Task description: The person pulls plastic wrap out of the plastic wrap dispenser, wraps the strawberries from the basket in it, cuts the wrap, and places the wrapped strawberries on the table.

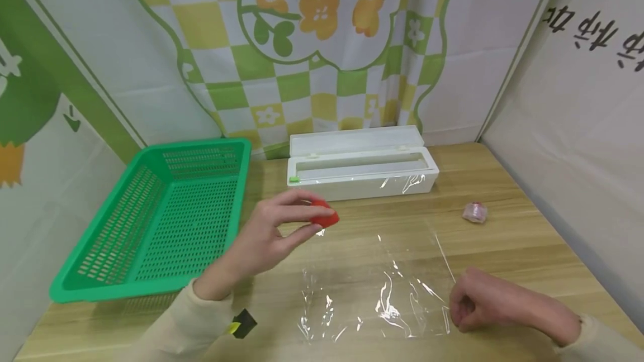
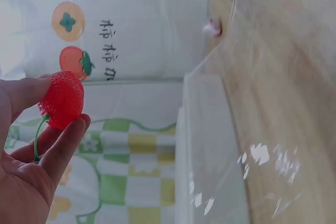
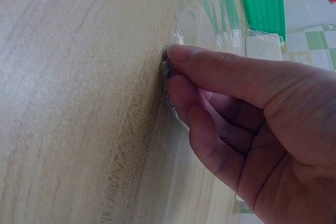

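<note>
Pinching the strawberry (image 1: 327,218) with left hand (image 1: 266,236), clear film (image 1: 388,307) by its edge with right hand (image 1: 485,299): grip lightly, draw that edge taut, avoid creases!

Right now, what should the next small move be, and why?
Probably lower the red strawberry onto the clear film: the left hand holds it raised, and the film is spread in front of the open white box, its edge pinched by the right hand.

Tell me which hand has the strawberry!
The left hand: it holds the red strawberry, while the right hand pinches an edge of the clear film.
</note>
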`<state>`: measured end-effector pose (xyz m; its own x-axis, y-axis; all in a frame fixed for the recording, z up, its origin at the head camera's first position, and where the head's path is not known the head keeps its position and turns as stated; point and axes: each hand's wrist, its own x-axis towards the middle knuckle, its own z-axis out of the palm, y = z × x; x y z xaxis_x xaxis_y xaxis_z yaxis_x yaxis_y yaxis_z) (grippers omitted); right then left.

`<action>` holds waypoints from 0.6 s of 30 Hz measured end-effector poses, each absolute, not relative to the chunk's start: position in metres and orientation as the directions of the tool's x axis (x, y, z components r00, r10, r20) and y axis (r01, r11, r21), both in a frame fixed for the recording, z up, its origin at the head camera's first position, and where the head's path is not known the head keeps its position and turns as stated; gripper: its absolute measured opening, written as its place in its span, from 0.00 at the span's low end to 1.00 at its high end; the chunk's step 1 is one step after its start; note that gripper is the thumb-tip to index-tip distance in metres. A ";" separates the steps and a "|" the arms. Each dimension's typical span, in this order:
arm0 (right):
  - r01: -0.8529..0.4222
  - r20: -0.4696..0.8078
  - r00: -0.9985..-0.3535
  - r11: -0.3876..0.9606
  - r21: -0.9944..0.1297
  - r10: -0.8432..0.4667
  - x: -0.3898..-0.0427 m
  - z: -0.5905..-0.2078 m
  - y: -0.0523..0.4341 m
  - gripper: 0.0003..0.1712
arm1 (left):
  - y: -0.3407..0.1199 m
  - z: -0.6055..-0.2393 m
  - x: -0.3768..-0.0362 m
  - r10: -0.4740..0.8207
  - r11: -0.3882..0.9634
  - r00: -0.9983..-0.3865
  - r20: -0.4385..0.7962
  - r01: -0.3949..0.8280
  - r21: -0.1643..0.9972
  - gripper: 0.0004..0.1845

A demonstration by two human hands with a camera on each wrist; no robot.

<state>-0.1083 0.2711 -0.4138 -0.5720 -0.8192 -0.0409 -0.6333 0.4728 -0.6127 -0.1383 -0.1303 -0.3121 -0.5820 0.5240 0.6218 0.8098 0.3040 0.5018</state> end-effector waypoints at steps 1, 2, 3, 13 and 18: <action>-0.634 -0.040 -0.573 0.474 -0.611 -0.818 -0.108 -0.414 0.271 0.15 | -0.125 -0.317 -0.138 0.524 0.308 -0.589 0.615 0.804 0.509 0.16; -0.635 -0.042 -0.576 0.479 -0.606 -0.816 -0.108 -0.413 0.272 0.15 | -0.119 -0.322 -0.138 0.525 0.306 -0.602 0.601 0.793 0.526 0.17; -0.637 -0.042 -0.576 0.481 -0.602 -0.816 -0.108 -0.413 0.272 0.15 | -0.114 -0.326 -0.138 0.529 0.310 -0.612 0.588 0.784 0.538 0.17; -0.640 -0.052 -0.578 0.492 -0.590 -0.814 -0.108 -0.413 0.273 0.13 | -0.081 -0.365 -0.145 0.584 0.394 -0.711 0.391 0.670 0.629 0.17; -0.645 -0.046 -0.579 0.492 -0.585 -0.814 -0.108 -0.413 0.273 0.13 | -0.066 -0.381 -0.146 0.632 0.424 -0.715 0.297 0.640 0.641 0.17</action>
<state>-0.1076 0.2731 -0.4126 -0.5791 -0.8140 -0.0464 -0.6447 0.4920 -0.5851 -0.1462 -0.0661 -0.3807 -0.7155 0.6325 0.2968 0.6403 0.4237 0.6407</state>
